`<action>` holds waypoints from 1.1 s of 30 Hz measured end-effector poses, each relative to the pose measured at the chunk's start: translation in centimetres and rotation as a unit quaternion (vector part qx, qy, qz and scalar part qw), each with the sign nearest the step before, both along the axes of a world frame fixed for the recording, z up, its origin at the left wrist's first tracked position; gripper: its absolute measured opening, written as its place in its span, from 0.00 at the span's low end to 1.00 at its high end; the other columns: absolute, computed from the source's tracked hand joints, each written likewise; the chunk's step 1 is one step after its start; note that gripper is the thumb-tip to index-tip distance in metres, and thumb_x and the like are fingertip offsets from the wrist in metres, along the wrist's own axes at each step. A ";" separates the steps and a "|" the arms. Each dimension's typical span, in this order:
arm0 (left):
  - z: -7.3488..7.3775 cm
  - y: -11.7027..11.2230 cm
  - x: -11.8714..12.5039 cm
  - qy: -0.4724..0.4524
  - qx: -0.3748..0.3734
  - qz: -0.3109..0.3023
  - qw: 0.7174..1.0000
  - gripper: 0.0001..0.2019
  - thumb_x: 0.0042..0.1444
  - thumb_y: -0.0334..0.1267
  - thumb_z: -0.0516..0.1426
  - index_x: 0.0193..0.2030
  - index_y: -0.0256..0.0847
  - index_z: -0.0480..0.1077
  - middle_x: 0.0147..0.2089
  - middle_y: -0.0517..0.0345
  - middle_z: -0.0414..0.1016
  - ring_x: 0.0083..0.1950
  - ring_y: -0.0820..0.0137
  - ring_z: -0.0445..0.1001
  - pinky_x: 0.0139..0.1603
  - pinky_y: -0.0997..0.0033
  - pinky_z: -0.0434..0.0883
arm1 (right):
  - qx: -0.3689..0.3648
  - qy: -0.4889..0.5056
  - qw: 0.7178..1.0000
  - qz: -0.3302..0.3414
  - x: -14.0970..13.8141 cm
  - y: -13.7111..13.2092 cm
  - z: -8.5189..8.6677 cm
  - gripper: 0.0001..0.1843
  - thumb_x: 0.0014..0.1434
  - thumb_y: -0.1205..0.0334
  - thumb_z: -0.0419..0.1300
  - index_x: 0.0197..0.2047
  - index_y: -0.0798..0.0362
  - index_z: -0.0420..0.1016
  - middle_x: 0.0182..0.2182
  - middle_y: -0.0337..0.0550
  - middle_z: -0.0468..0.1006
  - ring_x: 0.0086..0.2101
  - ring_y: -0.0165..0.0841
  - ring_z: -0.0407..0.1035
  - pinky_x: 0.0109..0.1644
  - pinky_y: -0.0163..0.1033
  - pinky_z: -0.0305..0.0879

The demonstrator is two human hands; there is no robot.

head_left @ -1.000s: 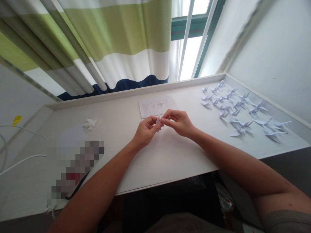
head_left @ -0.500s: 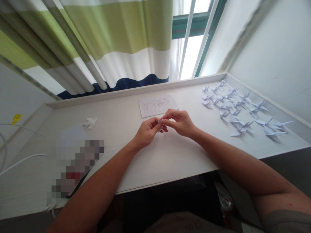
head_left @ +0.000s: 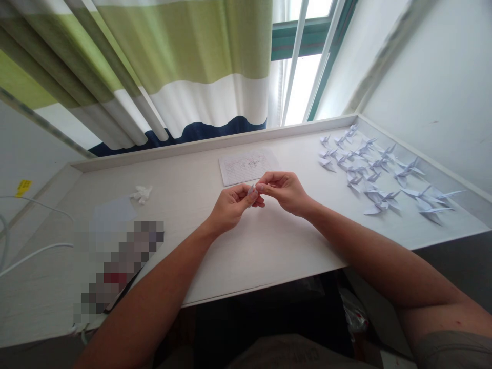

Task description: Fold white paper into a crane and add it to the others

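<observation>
Tabletop [head_left: 184, 179] bears origami cranes [head_left: 380, 163] near its right edge, while above its middle, in from the front edge, the left hand [head_left: 229, 207] and right hand [head_left: 285, 191] pinch one small folded paper [head_left: 251, 189], which might tear or crease askew if they tug it unevenly.

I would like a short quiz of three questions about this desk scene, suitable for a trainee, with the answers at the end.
1. Fill in: The left hand pinches a small white piece of ____.
2. What lies on the desk just beyond the left hand? A. scissors; B. a sheet with a grid; C. a cup.
3. True or false: The folded paper figures are on the right part of the desk.

Key: 1. paper; 2. B; 3. true.
</observation>
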State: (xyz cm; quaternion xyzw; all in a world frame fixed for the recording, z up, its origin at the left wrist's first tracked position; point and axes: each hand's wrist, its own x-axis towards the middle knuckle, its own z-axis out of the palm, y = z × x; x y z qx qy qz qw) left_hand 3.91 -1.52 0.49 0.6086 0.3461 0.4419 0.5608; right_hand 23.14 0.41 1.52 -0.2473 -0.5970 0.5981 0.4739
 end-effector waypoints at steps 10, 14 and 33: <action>0.0 0.0 -0.1 -0.016 -0.043 -0.003 0.999 0.16 0.61 0.52 0.69 0.37 0.39 0.79 0.33 0.55 0.82 0.37 0.65 0.83 0.45 0.62 0.77 | -0.035 -0.036 0.998 -0.039 0.2 0.6 -0.8 0.18 0.62 0.45 0.72 0.35 0.52 0.83 0.28 0.40 0.81 0.31 0.32 0.76 0.42 0.44 0.79; -0.1 -0.1 0.0 -0.029 -0.067 -0.012 0.997 0.16 0.60 0.52 0.70 0.38 0.39 0.79 0.32 0.57 0.81 0.37 0.66 0.84 0.45 0.64 0.76 | -0.010 -0.065 0.995 -0.077 0.5 0.6 -0.5 0.18 0.63 0.46 0.69 0.32 0.52 0.84 0.28 0.41 0.82 0.33 0.33 0.76 0.48 0.45 0.78; -0.2 0.2 -0.3 -0.013 -0.064 0.015 0.998 0.19 0.59 0.54 0.70 0.36 0.37 0.81 0.34 0.53 0.84 0.37 0.69 0.80 0.45 0.66 0.74 | 0.050 -0.100 0.993 -0.042 0.5 0.6 -0.9 0.17 0.62 0.48 0.72 0.35 0.54 0.84 0.29 0.43 0.84 0.34 0.35 0.79 0.42 0.44 0.76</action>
